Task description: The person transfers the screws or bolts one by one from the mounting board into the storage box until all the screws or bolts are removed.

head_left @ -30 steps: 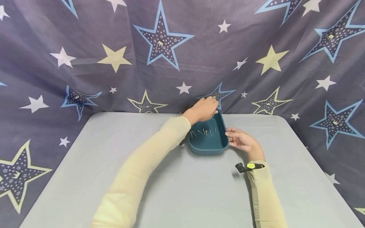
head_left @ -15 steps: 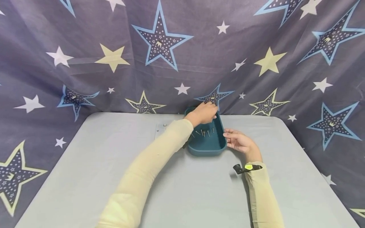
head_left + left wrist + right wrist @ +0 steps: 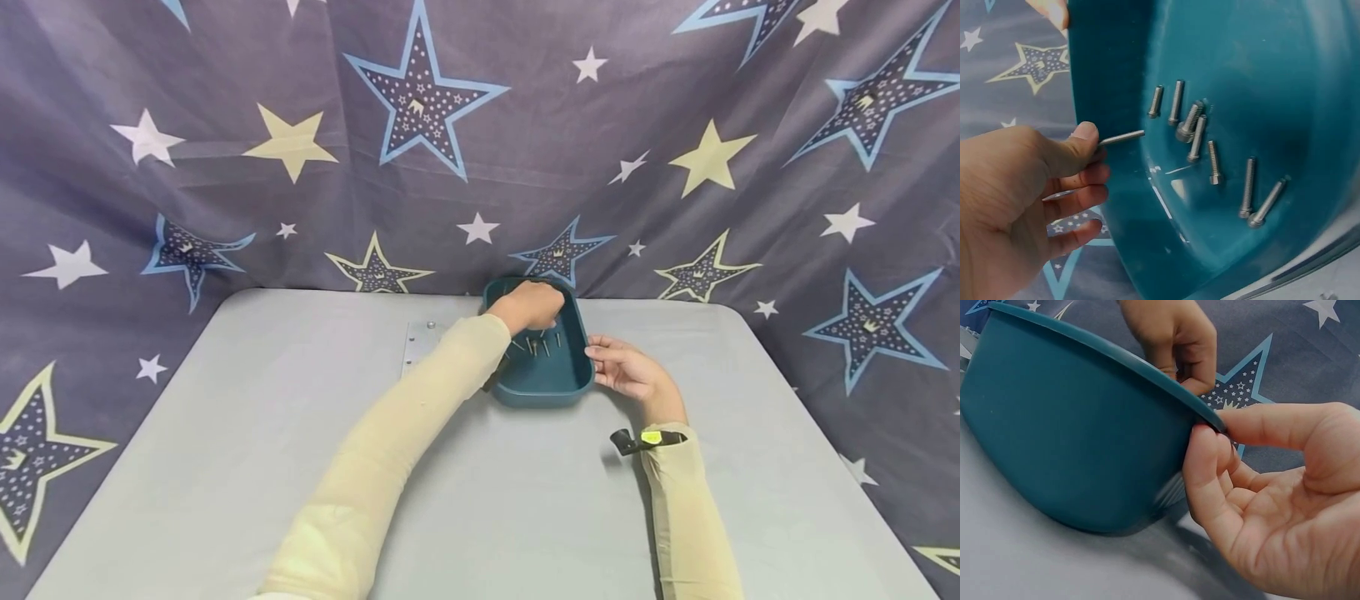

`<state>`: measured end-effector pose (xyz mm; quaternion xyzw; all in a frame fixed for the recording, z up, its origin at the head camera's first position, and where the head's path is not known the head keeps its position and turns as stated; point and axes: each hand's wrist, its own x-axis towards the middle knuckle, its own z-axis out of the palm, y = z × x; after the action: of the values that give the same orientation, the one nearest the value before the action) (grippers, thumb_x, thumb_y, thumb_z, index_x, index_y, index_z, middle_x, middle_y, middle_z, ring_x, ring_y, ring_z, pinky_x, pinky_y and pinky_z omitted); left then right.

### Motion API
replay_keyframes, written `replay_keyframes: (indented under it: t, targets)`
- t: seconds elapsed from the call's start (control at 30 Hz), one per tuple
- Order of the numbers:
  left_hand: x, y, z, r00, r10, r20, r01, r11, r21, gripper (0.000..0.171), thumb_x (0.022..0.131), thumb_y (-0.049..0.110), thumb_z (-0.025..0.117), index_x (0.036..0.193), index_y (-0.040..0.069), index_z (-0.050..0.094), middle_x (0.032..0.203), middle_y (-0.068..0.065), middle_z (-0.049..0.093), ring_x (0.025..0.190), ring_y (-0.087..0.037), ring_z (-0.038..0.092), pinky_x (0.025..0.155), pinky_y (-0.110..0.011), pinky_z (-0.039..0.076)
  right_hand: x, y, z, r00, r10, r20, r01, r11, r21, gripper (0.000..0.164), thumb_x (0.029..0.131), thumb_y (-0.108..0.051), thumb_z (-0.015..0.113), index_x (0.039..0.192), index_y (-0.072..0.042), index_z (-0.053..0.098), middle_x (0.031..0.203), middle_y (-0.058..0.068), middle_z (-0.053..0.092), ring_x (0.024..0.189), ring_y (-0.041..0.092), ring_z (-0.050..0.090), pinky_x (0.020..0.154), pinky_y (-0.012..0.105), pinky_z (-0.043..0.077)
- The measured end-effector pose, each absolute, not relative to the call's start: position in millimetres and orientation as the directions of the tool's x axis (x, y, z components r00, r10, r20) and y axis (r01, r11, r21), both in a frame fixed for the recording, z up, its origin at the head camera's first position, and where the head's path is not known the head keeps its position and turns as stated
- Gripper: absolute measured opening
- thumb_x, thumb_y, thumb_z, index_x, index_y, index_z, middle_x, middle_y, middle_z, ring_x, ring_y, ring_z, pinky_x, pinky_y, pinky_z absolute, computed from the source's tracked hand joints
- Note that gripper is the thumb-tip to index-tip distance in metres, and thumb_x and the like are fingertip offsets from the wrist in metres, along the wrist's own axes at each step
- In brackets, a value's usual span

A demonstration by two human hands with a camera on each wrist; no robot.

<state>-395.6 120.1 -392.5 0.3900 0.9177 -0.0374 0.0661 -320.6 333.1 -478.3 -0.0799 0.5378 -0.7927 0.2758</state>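
Note:
A teal plastic bin [image 3: 543,398] stands near the back of the table, with several metal screws [image 3: 1197,139] scattered on its floor. My left hand [image 3: 534,306] reaches over the bin. Thumb and finger pinch one screw [image 3: 1124,137], whose shank points out over the bin's floor in the left wrist view; its other end is hidden by the fingertips. At the bin's right side, my right hand [image 3: 630,368] grips the rim between thumb and fingers, as the right wrist view shows closely.
A flat plate [image 3: 420,337] with small holes or screws lies left of the bin, partly hidden by the left sleeve [image 3: 405,433]. A black wrist camera [image 3: 637,441] sits on the right wrist. Behind the table [image 3: 510,517] hangs a star-patterned cloth [image 3: 555,175].
My left hand has come down from the bin's far end and slightly toward me, over the inside of the bin. My right hand stays at the rim.

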Motion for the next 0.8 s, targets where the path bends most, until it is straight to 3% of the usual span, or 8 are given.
replay_keyframes:
  t: [0.13,0.4,0.63,0.8]
  targets:
    - [-395.7,118.7,-396.4,-0.694,0.694,-0.191,0.709,0.705,-0.016,0.024,0.101,0.024,0.063,0.118,0.010,0.072,0.108,-0.005,0.073,0.100,-0.019,0.064,0.098,-0.039,0.054,-320.1,332.7,-478.0,-0.834,-0.524,-0.172,0.355,-0.273,-0.894,0.024,0.107,0.004,0.029,0.121,-0.004,0.047,0.089,-0.001,0.067,0.075,0.008,0.066,0.072,0.023,0.057]
    - [-397.2,120.9,-402.6,-0.707,0.675,-0.214,0.691,0.723,-0.005,0.025,0.101,0.024,0.062,0.120,0.010,0.071,0.109,-0.005,0.072,0.104,-0.020,0.063,0.101,-0.039,0.053,-322.1,332.0,-477.8,-0.843,-0.509,-0.173,0.347,-0.268,-0.899,0.022,0.107,0.004,0.030,0.121,-0.004,0.044,0.088,-0.002,0.066,0.071,0.006,0.063,0.070,0.022,0.056]
    - [-397.8,124.8,-409.6,-0.721,0.654,-0.229,0.673,0.740,-0.006,0.029,0.102,0.024,0.061,0.126,0.010,0.069,0.125,-0.007,0.070,0.112,-0.020,0.064,0.104,-0.040,0.051,-322.1,330.9,-477.0,-0.843,-0.507,-0.178,0.344,-0.255,-0.904,0.022,0.106,0.004,0.031,0.124,-0.003,0.042,0.089,-0.002,0.066,0.073,0.007,0.064,0.070,0.021,0.055]
    - [-399.1,123.6,-414.3,-0.730,0.633,-0.259,0.653,0.757,0.009,0.025,0.102,0.023,0.059,0.121,0.011,0.070,0.123,-0.007,0.071,0.103,-0.019,0.064,0.099,-0.039,0.053,-322.0,331.3,-477.4,-0.844,-0.502,-0.188,0.354,-0.258,-0.899,0.022,0.106,0.004,0.032,0.124,-0.002,0.042,0.089,-0.001,0.067,0.073,0.008,0.064,0.070,0.022,0.056]
